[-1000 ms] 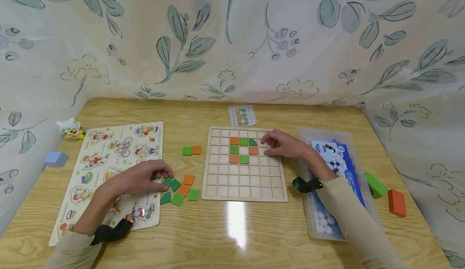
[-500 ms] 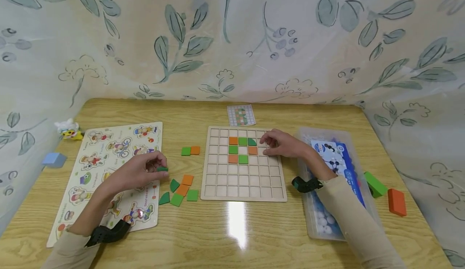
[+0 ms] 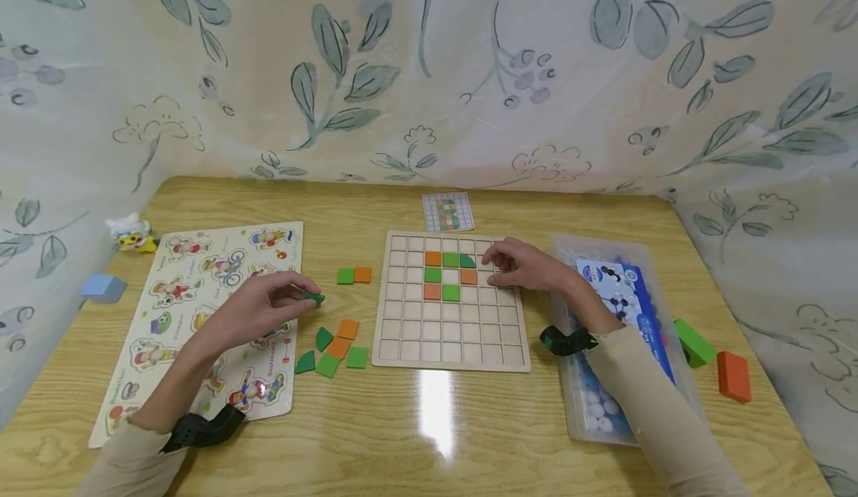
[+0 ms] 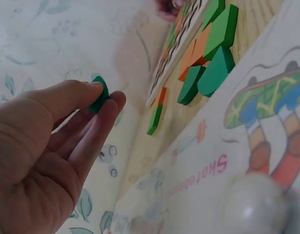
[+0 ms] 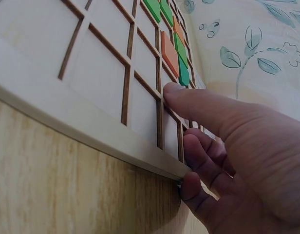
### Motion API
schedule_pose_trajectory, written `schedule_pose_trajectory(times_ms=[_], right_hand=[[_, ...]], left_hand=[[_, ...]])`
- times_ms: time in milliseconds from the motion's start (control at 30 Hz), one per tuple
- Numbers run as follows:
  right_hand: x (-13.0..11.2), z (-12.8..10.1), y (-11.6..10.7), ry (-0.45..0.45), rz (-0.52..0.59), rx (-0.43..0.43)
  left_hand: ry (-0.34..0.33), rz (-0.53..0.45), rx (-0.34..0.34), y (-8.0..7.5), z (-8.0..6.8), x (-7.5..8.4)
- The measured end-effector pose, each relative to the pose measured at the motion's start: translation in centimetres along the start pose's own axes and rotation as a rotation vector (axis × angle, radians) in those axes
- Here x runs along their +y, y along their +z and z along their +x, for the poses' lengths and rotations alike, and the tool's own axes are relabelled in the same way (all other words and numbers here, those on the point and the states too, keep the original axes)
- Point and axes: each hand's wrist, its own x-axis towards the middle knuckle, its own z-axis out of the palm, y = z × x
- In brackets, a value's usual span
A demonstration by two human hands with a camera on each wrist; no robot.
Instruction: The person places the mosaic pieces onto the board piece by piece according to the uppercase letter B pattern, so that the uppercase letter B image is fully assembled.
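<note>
While a blue foam block (image 3: 102,287) and a small white and yellow toy (image 3: 130,232) sit at the far left of the light wooden tabletop (image 3: 429,437), the left hand (image 3: 258,309) hovers above the right edge of a white picture-puzzle board with cartoon figures (image 3: 201,318), its thumb and fingertips pinching a small green tile with one rounded corner (image 3: 312,297); the left wrist view shows that tile (image 4: 100,94) held between thumb and forefinger, clear of the surface. Below and right of it lies a loose cluster of green and orange tiles (image 3: 333,350), with a green and orange pair (image 3: 353,276) farther back. To seat the piece well, a sensible course would be to check its rounded corner against the small pattern card (image 3: 447,211) behind the square wooden grid board (image 3: 450,302), turn it in the fingers before lowering, and set it flat into an empty cell beside the orange and green tiles already placed (image 3: 450,276). The held tile is well left of the grid, just short of its near edge. Right hand (image 3: 529,266) rests on the board's right side, forefinger pressed flat on the wood, other fingers loosely curled at the rim, gripping nothing and steadying it. Farther right stand a clear plastic box of beads (image 3: 603,400), a green block (image 3: 693,341) and an orange block (image 3: 733,375).
</note>
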Motion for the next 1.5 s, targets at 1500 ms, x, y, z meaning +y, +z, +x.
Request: schedule_pose_trajectory(times_ms=[1500], right_hand=[[-0.1,-0.1,-0.1,0.019,0.013,-0.005]], left_hand=[[0.104,0.307,0.227,1.4,0.4,-0.6]])
